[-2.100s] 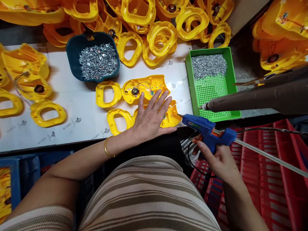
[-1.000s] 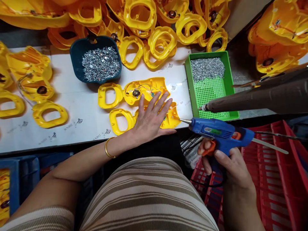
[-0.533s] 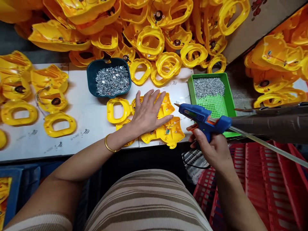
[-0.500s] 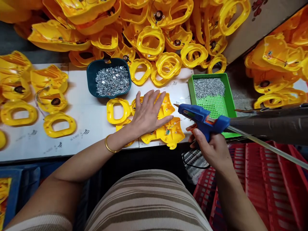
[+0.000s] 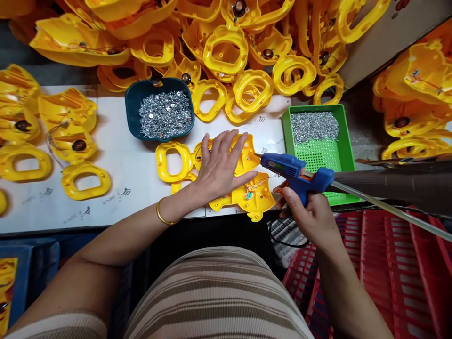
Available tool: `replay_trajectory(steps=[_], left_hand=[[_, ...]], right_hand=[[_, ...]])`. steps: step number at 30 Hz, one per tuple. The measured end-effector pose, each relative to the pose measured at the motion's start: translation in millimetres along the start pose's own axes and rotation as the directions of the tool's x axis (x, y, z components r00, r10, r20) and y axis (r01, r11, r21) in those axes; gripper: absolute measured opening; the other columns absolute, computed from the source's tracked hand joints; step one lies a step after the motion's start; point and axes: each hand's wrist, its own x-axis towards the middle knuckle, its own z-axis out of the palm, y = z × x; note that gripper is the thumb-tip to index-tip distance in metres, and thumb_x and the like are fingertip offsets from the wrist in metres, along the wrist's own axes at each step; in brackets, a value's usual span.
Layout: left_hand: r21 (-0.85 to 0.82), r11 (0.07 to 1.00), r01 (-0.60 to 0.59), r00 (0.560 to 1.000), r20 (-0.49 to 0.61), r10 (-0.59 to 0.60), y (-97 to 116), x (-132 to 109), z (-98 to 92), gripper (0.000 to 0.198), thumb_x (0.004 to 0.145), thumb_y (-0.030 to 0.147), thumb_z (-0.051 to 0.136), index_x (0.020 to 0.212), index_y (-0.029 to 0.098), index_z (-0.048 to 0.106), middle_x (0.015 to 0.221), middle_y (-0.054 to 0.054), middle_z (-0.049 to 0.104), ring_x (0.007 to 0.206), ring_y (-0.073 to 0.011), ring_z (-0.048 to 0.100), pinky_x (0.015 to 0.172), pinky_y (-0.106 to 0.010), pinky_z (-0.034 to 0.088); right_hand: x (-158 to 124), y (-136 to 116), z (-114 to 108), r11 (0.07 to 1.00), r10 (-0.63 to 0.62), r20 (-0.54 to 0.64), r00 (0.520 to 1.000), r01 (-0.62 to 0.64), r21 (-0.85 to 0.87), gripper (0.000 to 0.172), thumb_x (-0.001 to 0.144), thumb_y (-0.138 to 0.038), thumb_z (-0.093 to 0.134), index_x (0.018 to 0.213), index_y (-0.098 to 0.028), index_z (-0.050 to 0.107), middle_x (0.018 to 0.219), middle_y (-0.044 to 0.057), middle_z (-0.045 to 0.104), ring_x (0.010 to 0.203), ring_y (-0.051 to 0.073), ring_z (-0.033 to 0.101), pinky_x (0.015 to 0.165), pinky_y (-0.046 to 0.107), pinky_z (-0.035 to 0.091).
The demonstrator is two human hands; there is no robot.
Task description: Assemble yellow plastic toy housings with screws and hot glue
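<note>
My right hand point(image 5: 310, 214) is wrapped round a blue hot glue gun point(image 5: 293, 172), with a finger by its orange trigger. The gun's nozzle points left and reaches the right edge of a yellow plastic shell point(image 5: 249, 157); whether it touches cannot be told. Spread over the yellow parts, my left hand point(image 5: 221, 167) lies with fingers apart and hides their middle. Below it, a second yellow shell point(image 5: 259, 197) carries a small green circuit board point(image 5: 249, 195) and thin wires. A yellow oval ring point(image 5: 173, 162) sits left of the fingers.
A dark green bin of screws point(image 5: 129, 110) stands behind my left hand. A bright green tray point(image 5: 348, 141) with small metal pieces is at the right. Yellow shells point(image 5: 81, 42) pile up along the back, more lie left point(image 5: 68, 122). Red crates point(image 5: 384, 273) stand below right.
The glue gun's nozzle has come closer to the right edge of the upper yellow shell. My left hand stays spread over the parts. The view has shifted slightly.
</note>
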Motion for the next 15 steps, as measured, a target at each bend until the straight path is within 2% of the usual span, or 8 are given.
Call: replay_trajectory(steps=[7,15], left_hand=[[0.019,1.000,-0.012,1.000,-0.002,0.012,-0.9,-0.1,1.2,0.082,0.088,0.071,0.046,0.149,0.019,0.033,0.153,-0.017,0.038,0.142,-0.0351,0.031,0.120,-0.056,0.005],[0.036,0.999,-0.005,1.000,0.003,0.005,0.9,-0.3,-0.9,0.079,0.089,0.070,0.045,0.149,0.020,0.035,0.153,-0.016,0.038,0.142,-0.0348,0.031,0.120,-0.056,0.005]], right_hand=[[-0.9,-1.3,-3.6,0.980,-0.047,0.023,0.999,0.051,-0.191,0.059,0.083,-0.074,0.045,0.064,-0.020,0.059,0.055,0.007,0.065,0.048,0.017,0.061,0.047,0.029,0.045],[-3.4,-8.7,-5.5,0.946,-0.001,-0.013,1.000,-0.003,-0.324,0.053,0.084,-0.067,0.044,0.065,-0.019,0.059,0.053,0.006,0.064,0.046,0.016,0.056,0.048,0.028,0.039]])
